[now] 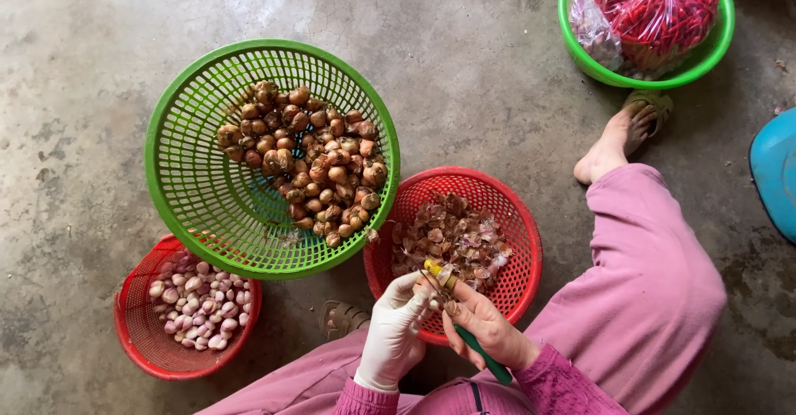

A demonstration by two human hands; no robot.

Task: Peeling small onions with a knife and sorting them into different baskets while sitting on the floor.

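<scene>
The person sat on the concrete floor and peeled a small shallot above the red basket that held the dry skins. The left hand, in a white glove, had its fingers clenched around the shallot and held it just over the near rim of this basket. The right hand, bare, had its fingers grasping a small knife with a green handle; the blade end touched the shallot, but the blade itself was too small to see clearly.

To do this step well, I judge that the knife should only catch the thin outer skin and pull it away, not cut into the flesh. The hands should remain over the red basket, so that the skin falls among the other skins. The unpeeled shallots lay in the tilted green basket, near on the left side. The peeled ones were in another red basket, well apart, partly under the green one.
</scene>
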